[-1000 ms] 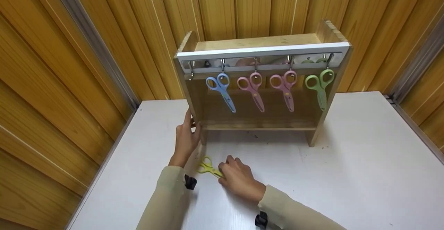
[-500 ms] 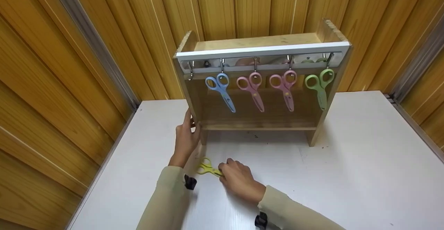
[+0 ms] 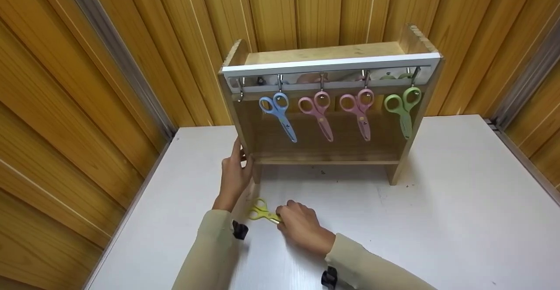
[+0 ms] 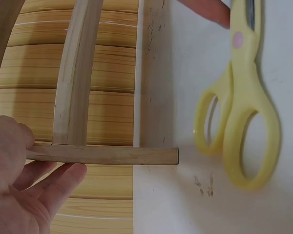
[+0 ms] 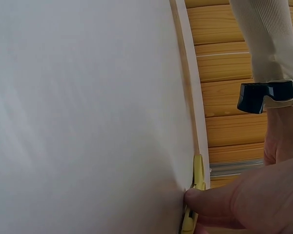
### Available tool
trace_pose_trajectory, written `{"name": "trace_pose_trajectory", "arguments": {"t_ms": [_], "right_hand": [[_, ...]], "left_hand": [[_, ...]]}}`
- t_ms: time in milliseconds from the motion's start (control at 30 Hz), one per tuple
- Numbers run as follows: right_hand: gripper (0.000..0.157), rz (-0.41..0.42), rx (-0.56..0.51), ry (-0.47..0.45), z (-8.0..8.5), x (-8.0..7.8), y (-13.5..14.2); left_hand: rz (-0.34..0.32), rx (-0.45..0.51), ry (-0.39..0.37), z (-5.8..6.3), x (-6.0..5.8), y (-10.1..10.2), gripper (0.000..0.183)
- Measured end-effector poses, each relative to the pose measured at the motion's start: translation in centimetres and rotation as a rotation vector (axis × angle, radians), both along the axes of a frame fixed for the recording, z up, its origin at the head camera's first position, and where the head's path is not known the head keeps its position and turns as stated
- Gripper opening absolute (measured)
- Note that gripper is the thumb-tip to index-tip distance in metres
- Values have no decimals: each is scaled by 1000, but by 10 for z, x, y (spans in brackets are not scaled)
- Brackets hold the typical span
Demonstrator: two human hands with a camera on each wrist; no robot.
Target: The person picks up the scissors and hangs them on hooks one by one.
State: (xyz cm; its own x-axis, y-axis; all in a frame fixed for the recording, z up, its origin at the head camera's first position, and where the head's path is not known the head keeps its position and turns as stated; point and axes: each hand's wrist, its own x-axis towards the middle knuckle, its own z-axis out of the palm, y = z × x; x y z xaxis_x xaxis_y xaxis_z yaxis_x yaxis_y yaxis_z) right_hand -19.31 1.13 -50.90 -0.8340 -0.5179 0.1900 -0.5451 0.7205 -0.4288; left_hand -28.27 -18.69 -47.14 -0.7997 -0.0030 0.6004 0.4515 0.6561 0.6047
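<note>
My left hand grips the left side panel of a small wooden rack; thumb and fingers lie on either side of the panel in the left wrist view. With its thumb and fingers, my right hand pinches a pair of yellow scissors by the blade end, which it partly hides. Their two handle loops point left, toward the left forearm. Hanging from hooks on the rack are blue scissors, two pink scissors and green scissors.
The leftmost hook on the rack's metal strip is bare. The rack stands on a white table, in front of wood-panelled walls. Black wrist mounts sit at both sleeve cuffs.
The yellow scissors have turned very slightly in the right hand. Both hands and the rack stay practically where they were.
</note>
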Motion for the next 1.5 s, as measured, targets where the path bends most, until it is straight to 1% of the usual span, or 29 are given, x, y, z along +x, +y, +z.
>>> {"name": "trace_pose_trajectory", "arguments": {"t_ms": [267, 433, 600, 833, 1033, 1167, 1267, 1400, 1500], "right_hand": [[17, 22, -82, -47, 5, -6, 6], [15, 23, -116, -120, 7, -10, 9], [14, 24, -127, -189, 8, -12, 11], [13, 23, -124, -210, 8, -12, 12], [13, 28, -155, -227, 9, -14, 14], [13, 32, -164, -209, 13, -16, 21], [14, 32, -152, -157, 19, -19, 27], [16, 24, -128, -89, 31, -21, 36], [17, 16, -107, -65, 42, -22, 41]], "left_hand": [[10, -11, -16, 1, 1, 0, 67], [8, -12, -4, 0, 1, -1, 67], [7, -11, -14, 1, 2, 0, 67], [-2, -5, -2, 0, 0, -1, 67], [2, -5, -11, 0, 0, -1, 68], [2, -10, -10, 0, 0, 0, 67], [0, -8, -7, 0, 0, 0, 66], [-8, -4, 1, 1, 1, 1, 67], [-11, -3, 6, 1, 2, 0, 68]]}}
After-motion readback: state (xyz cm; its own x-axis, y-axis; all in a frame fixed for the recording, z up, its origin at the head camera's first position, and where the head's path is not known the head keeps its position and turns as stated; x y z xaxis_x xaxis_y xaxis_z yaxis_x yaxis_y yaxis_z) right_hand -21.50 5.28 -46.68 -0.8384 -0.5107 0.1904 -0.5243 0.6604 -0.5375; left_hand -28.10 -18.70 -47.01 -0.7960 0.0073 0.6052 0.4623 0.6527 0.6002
